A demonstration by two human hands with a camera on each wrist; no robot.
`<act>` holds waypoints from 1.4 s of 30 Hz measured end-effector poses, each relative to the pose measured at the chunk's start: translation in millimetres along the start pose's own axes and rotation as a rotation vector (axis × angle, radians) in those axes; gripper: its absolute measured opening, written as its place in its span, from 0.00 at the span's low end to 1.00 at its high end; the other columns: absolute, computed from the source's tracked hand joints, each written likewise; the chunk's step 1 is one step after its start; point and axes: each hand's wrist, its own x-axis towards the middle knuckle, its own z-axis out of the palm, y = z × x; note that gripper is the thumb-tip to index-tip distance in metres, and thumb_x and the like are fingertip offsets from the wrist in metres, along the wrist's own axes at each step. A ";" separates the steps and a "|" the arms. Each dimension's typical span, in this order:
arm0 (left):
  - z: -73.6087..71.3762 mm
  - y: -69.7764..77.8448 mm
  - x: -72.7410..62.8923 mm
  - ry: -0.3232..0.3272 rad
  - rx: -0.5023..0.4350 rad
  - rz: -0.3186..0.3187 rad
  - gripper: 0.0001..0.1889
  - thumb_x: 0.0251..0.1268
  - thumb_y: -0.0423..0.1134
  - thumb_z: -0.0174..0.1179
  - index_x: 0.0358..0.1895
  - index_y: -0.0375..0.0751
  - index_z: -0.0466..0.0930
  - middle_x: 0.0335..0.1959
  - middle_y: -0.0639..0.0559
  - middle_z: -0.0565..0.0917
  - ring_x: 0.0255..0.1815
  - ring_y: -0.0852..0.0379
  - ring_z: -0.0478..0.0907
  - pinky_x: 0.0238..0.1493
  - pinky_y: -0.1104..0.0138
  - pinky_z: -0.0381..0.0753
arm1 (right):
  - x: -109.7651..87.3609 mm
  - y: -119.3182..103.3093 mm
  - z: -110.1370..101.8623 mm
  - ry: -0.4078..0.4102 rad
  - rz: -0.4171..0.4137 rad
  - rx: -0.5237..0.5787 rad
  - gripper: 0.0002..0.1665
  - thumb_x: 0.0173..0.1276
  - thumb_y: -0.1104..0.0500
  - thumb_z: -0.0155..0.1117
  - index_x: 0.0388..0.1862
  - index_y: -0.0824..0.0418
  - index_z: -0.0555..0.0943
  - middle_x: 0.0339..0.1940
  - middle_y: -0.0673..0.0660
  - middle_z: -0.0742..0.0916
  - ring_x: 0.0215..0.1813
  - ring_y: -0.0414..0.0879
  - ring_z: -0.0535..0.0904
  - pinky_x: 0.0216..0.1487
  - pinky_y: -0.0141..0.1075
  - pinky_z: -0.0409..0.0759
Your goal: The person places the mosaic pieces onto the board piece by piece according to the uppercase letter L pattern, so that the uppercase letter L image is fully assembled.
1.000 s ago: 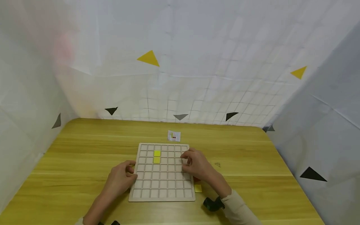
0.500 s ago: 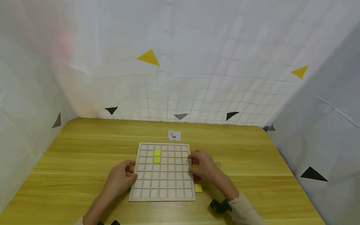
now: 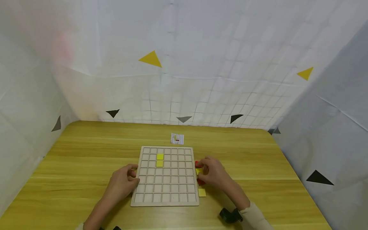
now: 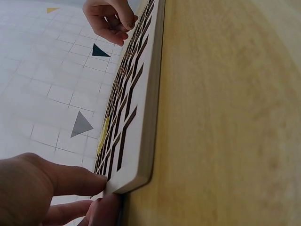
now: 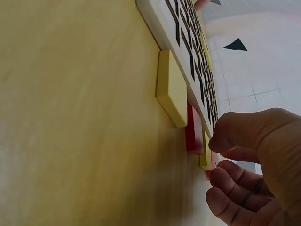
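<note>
Right grip (image 3: 212,172), thumb and forefinger apart, has the middle yellow tile (image 3: 198,171) at its 9 o'clock, level with the gap (whether a fingertip touches it, I cannot tell). Partly hidden, that tile lies between the far red tile (image 3: 196,163) at 10 and the near red tile (image 3: 200,182) at 8. The near yellow tile (image 3: 202,192), flat and square, sits at 7. Their row's long axis runs 12 to 6, beside the board (image 3: 166,204). Left grip (image 3: 122,182) touches the board's 9 o'clock edge; whether it pinches, I cannot tell.
</note>
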 end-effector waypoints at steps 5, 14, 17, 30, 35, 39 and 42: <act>-0.4 0.1 -0.3 -0.001 0.003 -0.007 0.26 0.54 0.29 0.67 0.59 0.31 0.78 0.36 0.48 0.80 0.36 0.56 0.83 0.33 0.66 0.81 | -4.6 2.0 -0.9 -0.005 0.023 0.020 0.15 0.51 0.68 0.73 0.39 0.58 0.86 0.35 0.50 0.82 0.32 0.44 0.76 0.33 0.34 0.77; -0.1 0.4 -0.7 -0.005 -0.008 -0.016 0.26 0.55 0.28 0.68 0.60 0.31 0.78 0.37 0.48 0.80 0.36 0.56 0.83 0.32 0.67 0.80 | -7.0 4.9 -0.2 -0.007 0.034 0.024 0.15 0.52 0.68 0.74 0.41 0.59 0.86 0.34 0.51 0.81 0.32 0.46 0.76 0.33 0.34 0.76; -0.2 0.1 -1.1 -0.006 -0.012 -0.017 0.26 0.55 0.28 0.68 0.60 0.31 0.78 0.37 0.48 0.80 0.36 0.56 0.83 0.31 0.67 0.80 | -6.5 4.3 0.5 -0.001 0.030 0.022 0.15 0.52 0.67 0.74 0.40 0.59 0.86 0.34 0.50 0.81 0.32 0.45 0.76 0.33 0.34 0.76; -0.2 2.3 -1.5 -0.011 -0.018 -0.023 0.25 0.55 0.28 0.67 0.60 0.31 0.77 0.37 0.48 0.79 0.36 0.56 0.83 0.30 0.67 0.80 | -6.4 4.8 2.9 0.002 0.030 0.030 0.15 0.52 0.67 0.75 0.41 0.59 0.86 0.36 0.50 0.82 0.33 0.43 0.77 0.33 0.33 0.77; -0.3 2.8 -1.8 -0.007 -0.024 -0.023 0.26 0.55 0.28 0.67 0.60 0.31 0.77 0.38 0.47 0.80 0.36 0.55 0.83 0.29 0.67 0.81 | -9.0 6.5 1.7 0.008 0.044 0.020 0.16 0.52 0.67 0.75 0.41 0.58 0.86 0.35 0.49 0.81 0.33 0.44 0.76 0.33 0.33 0.77; 0.0 3.1 -1.8 -0.009 -0.030 -0.024 0.26 0.55 0.28 0.67 0.60 0.30 0.77 0.38 0.47 0.80 0.36 0.55 0.83 0.28 0.67 0.80 | -11.2 9.2 0.3 0.015 0.052 0.008 0.16 0.52 0.67 0.75 0.40 0.57 0.85 0.36 0.49 0.82 0.33 0.43 0.77 0.34 0.33 0.77; 0.1 3.3 -1.6 -0.009 -0.024 -0.021 0.26 0.55 0.28 0.67 0.60 0.31 0.77 0.37 0.47 0.80 0.36 0.56 0.83 0.28 0.67 0.80 | -12.3 10.9 -1.0 0.017 0.061 0.000 0.16 0.52 0.67 0.76 0.40 0.57 0.85 0.37 0.49 0.82 0.34 0.43 0.77 0.34 0.33 0.78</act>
